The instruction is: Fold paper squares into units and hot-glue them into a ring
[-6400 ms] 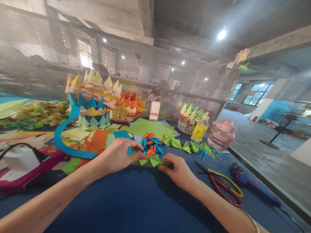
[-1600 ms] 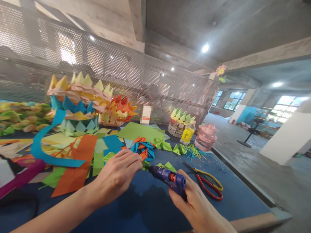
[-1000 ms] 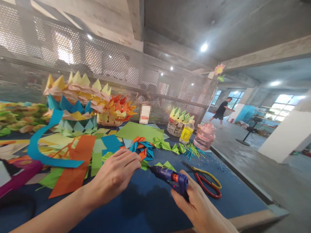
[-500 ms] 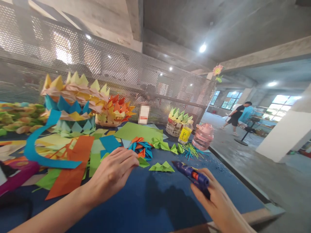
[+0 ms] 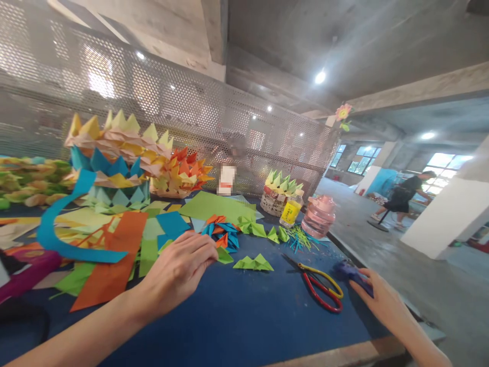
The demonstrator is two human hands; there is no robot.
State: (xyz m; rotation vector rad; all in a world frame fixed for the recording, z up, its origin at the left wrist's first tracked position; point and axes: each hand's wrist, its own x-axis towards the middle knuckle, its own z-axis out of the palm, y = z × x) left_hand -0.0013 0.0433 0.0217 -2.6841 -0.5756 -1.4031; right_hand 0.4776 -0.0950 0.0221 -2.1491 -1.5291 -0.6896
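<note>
My left hand (image 5: 187, 257) is closed in a pinch over the table, with a folded green paper piece (image 5: 224, 255) at its fingertips. Just behind lies a ring of folded blue and orange paper (image 5: 219, 232). To the right of the fingertips is another folded green paper piece (image 5: 254, 263). At the table's right edge, my right hand (image 5: 378, 295) grips a dark blue, pen-shaped tool (image 5: 357, 279), blurred by motion. Between the hands, scissors (image 5: 323, 290) with red and yellow handles lie on the blue tabletop.
Coloured paper strips (image 5: 114, 255) and a curling blue strip (image 5: 48, 229) cover the left side. Behind stand folded-paper crowns (image 5: 118, 148), a yellow-labelled bottle (image 5: 291, 210) and a pink jug (image 5: 318, 216). A perforated metal screen (image 5: 191, 117) borders the back. One person (image 5: 405, 196) is beyond the table.
My right hand has moved right with the dark blue tool, uncovering the scissors on the table. My left hand has stayed in place. The person in the background has moved right.
</note>
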